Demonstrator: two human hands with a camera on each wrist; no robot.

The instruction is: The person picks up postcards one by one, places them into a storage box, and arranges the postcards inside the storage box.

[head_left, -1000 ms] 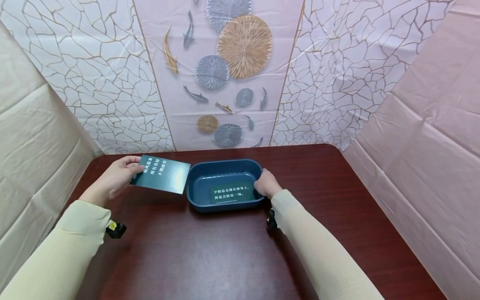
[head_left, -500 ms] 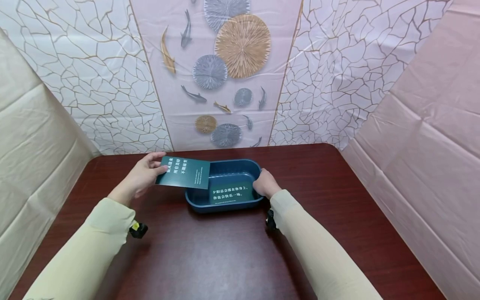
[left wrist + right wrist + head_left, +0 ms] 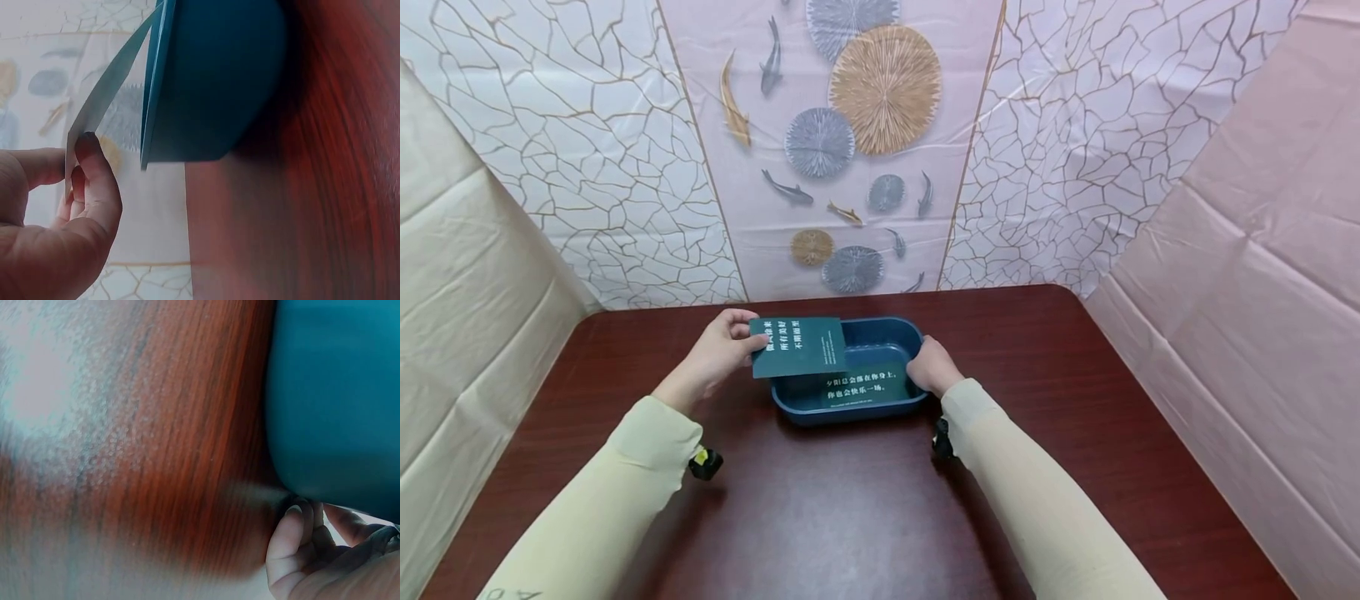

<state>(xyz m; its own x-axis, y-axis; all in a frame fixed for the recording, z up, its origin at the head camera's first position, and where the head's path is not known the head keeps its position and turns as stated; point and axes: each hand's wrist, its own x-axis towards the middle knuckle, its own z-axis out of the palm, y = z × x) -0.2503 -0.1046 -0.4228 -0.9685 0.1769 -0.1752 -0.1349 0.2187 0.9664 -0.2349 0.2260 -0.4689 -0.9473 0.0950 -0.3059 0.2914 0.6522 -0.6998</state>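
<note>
In the head view my left hand [image 3: 718, 354] pinches a dark green card [image 3: 801, 350] with white writing by its left edge, thumb on top. The card is held over the left part of a blue oval-cornered basin [image 3: 850, 412]. From the left wrist view, the card [image 3: 103, 94] tilts above the basin's rim, its far end close to that rim. Inside the basin lies another green card [image 3: 868, 385] with white writing, partly covered by the held one. My right hand [image 3: 934, 367] grips the basin's right end, thumb over the rim; in the right wrist view its fingers [image 3: 287, 540] curl against the outer wall.
A dark red-brown wooden table [image 3: 835, 517] carries the basin near its back edge. Behind it hangs a patterned cloth [image 3: 880, 192], and pale cloth walls [image 3: 1247, 275] flank both sides. A small black device [image 3: 706, 463] is strapped at the left wrist.
My left hand has carried the card rightward from beside the basin to over its left part. The right hand has kept its grip and the basin has stayed in place.
</note>
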